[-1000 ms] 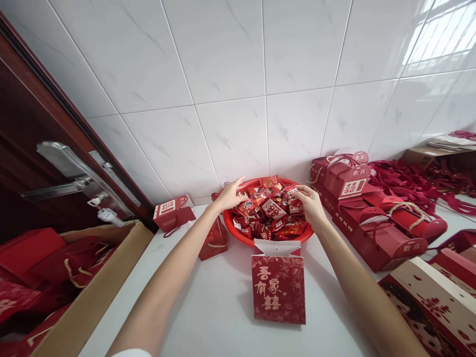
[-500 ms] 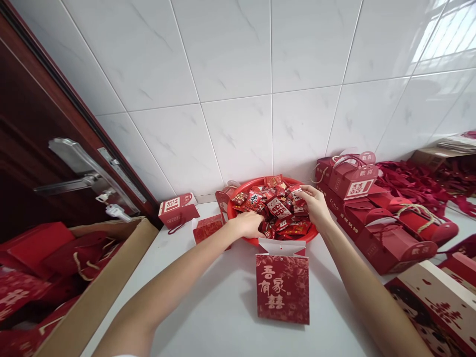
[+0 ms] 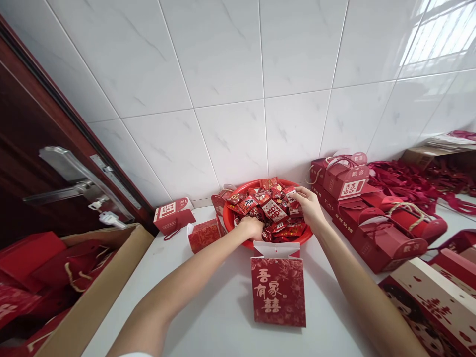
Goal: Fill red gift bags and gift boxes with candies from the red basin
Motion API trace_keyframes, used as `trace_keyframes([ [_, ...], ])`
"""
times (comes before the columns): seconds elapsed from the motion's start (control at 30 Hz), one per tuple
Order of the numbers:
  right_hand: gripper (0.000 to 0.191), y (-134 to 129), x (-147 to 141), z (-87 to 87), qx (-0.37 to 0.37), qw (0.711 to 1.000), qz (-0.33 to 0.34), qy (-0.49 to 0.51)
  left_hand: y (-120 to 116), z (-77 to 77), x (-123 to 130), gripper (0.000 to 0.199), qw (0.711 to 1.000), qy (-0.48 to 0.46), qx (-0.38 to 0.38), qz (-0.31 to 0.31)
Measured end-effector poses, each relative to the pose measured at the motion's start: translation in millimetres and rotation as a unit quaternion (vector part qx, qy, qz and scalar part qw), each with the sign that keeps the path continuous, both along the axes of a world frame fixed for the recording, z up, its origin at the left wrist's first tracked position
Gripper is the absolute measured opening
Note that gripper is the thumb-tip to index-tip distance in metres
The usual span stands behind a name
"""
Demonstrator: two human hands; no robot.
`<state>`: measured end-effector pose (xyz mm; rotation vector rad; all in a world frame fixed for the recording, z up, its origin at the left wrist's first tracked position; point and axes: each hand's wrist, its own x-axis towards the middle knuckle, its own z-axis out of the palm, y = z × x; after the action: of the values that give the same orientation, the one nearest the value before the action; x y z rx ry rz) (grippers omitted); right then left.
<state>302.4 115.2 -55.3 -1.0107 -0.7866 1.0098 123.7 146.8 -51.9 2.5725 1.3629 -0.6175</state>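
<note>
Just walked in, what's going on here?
A person has both bare hands at a red basin of wrapped packets. The left hand is down among them, its fingertips hidden; the right hand has its fingertips at a red-and-white packet near the basin's right side. A red paper bag stands upright with its top open, just in front of the basin. Red boxes sit to the right.

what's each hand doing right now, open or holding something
Left hand: down in the red basin, fingers hidden; can't tell if open or holding.
Right hand: closed, fingertips pinching a red-and-white packet.
</note>
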Motion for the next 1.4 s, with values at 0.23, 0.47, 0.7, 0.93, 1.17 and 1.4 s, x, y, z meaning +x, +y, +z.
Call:
trace_keyframes([
  [0.23, 0.032, 1.3, 2.4, -1.9, -0.006, 1.0, 0.001, -0.017, 7.2, 0.1, -9.9, 0.047, 0.998, -0.031, -0.059, -0.004],
  [0.47, 0.03, 2.6, 2.1, -3.2, 0.001, 1.0, 0.004, -0.009, 13.3, -7.2, -17.9, 0.07, 0.982, -0.134, -0.136, 0.01],
  [0.7, 0.03, 2.5, 1.6, -2.2, 0.001, 1.0, 0.003, 0.002, 15.9, -9.1, -20.5, 0.062, 0.944, -0.259, -0.203, 0.039],
  [0.93, 0.029, 5.8, 3.3, -4.9, 0.005, 1.0, -0.007, -0.001, 13.3, 9.5, -32.4, 0.065, 0.849, -0.45, -0.258, 0.102],
  [1.17, 0.031, 4.9, 3.3, -4.9, 0.003, 1.0, -0.005, 0.007, 23.1, 28.8, -34.8, 0.073, 0.735, -0.603, -0.273, 0.149],
  [1.4, 0.034, 2.7, 2.7, -3.4, 0.0, 1.0, 0.0, 0.005, 39.0, 40.3, -24.8, 0.095, 0.693, -0.667, -0.213, 0.171],
])
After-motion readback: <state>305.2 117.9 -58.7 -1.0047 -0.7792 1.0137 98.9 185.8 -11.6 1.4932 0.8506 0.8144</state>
